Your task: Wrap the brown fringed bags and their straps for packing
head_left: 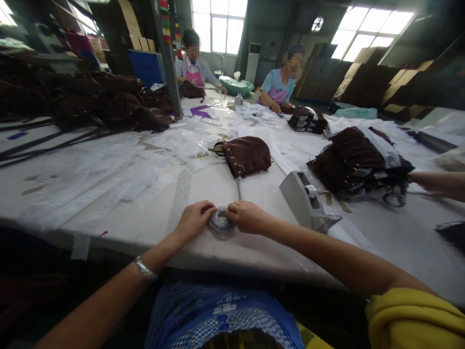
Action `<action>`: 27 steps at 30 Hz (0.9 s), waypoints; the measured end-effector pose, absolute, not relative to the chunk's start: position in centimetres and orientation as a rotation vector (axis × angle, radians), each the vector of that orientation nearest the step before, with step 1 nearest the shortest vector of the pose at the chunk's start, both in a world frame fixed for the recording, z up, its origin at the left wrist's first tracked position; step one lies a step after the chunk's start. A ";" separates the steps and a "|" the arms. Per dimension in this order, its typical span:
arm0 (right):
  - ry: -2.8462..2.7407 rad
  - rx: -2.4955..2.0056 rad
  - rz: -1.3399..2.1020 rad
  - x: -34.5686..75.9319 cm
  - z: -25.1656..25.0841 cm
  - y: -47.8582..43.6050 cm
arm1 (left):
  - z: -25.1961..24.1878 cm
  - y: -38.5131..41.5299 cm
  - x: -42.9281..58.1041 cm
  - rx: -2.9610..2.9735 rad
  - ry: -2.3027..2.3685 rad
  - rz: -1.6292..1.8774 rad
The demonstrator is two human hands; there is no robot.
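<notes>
Near the front edge of the table, a bag strap lies wound into a flat coil with a clear plastic look. My left hand pinches the left rim of this coil. On its opposite side, my right hand has its fingers closed on the coil where the strap runs out. From there a straight length of strap leads away to a dark brown drawstring bag, which lies on its side with gold eyelets along its mouth. Both hands are close together, the coil between them.
A grey tape dispenser stands right of my hands. Stacked brown bundles sit beyond it, with another person's arm reaching in. Plastic sleeves and a metal post are left. Two people work across the table.
</notes>
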State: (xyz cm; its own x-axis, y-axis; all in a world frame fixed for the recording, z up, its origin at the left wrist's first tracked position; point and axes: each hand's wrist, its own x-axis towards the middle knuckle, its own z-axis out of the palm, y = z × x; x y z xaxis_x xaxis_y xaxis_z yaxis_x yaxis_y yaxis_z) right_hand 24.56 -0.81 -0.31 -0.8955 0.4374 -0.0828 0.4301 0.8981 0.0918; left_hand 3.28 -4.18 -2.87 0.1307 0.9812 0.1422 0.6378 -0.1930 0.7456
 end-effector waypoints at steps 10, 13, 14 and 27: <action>2.998 1.190 0.030 23.5 -2.0 -3.2 | -4.6 -8.3 3.1 2.199 1.352 0.884; 2.982 1.333 0.011 22.9 -2.2 -3.9 | -5.0 -9.3 3.8 2.302 1.362 0.820; 2.973 1.377 -0.003 22.8 -2.2 -4.1 | -5.2 -9.5 4.2 2.317 1.403 0.819; 3.320 1.226 -0.164 28.8 -1.5 -2.0 | -3.6 -6.3 3.7 2.628 1.240 0.755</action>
State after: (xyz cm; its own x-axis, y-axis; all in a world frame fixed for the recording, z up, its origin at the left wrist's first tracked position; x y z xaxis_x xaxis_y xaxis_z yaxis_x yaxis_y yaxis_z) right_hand 28.75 -1.96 -1.53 -0.6905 0.6410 0.3352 0.6048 0.7658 -0.2184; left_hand 3.66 -6.29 -3.56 0.5347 0.7543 0.3810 0.6846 -0.6510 0.3279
